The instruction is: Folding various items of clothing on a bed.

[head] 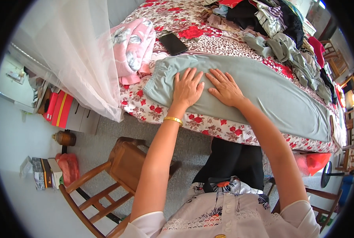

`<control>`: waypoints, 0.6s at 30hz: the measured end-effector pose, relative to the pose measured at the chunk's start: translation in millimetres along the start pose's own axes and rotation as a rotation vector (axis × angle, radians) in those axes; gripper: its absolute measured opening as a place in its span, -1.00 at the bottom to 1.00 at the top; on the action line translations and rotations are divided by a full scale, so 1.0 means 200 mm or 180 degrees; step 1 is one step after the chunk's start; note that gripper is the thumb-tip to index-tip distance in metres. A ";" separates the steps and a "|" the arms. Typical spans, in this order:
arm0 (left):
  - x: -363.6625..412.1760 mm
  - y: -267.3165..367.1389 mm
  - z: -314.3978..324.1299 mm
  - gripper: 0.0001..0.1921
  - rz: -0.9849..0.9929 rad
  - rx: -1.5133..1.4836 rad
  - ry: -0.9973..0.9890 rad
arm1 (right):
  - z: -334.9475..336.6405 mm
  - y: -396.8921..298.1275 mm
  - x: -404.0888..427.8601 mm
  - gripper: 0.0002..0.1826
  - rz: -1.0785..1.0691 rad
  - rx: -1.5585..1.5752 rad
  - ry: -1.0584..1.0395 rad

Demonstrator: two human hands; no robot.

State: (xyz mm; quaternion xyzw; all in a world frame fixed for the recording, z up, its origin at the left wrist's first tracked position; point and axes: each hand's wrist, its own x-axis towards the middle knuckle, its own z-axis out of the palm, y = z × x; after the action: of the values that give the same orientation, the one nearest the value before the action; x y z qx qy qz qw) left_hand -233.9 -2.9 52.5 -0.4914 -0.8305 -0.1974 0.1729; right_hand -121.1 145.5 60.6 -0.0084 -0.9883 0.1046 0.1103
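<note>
Grey-green elastic-waist trousers lie lengthwise along the near edge of a bed, their gathered waistband at the left and the leg ends at the right. Flat on the cloth near the waistband rests my left hand, fingers spread, with a gold-coloured bangle on the wrist. Just to its right, my right hand also lies palm down on the trousers, fingers slightly apart. Neither hand grips the fabric. Beyond the waistband is a black smartphone. A folded pink fleece blanket or garment sits to the left.
Floral bedding covers the bed. A heap of mixed clothes lies at the far right. Sheer white netting hangs at the left. Below it stand a wooden chair and boxes; another wooden chair is at the lower right.
</note>
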 end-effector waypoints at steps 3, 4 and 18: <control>-0.05 0.00 -0.04 -0.71 0.0209 -0.0430 0.0317 | -0.01 -0.01 0.01 -0.41 0.0083 -0.0033 -0.0039; -0.09 0.01 -0.05 -0.73 0.0213 -0.0489 0.0481 | 0.01 0.00 0.01 -0.41 0.0117 -0.0030 -0.0074; -0.38 -0.29 -0.31 -0.52 -0.2495 -0.0908 0.1452 | -0.02 -0.07 0.02 -0.41 0.0361 -0.0136 -0.0159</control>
State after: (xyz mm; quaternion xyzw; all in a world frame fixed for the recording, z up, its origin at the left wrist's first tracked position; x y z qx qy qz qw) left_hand -245.9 -116.2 60.9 -0.1040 -0.8587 -0.4628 0.1941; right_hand -124.2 133.7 68.1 -0.0642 -0.9907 0.0897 0.0793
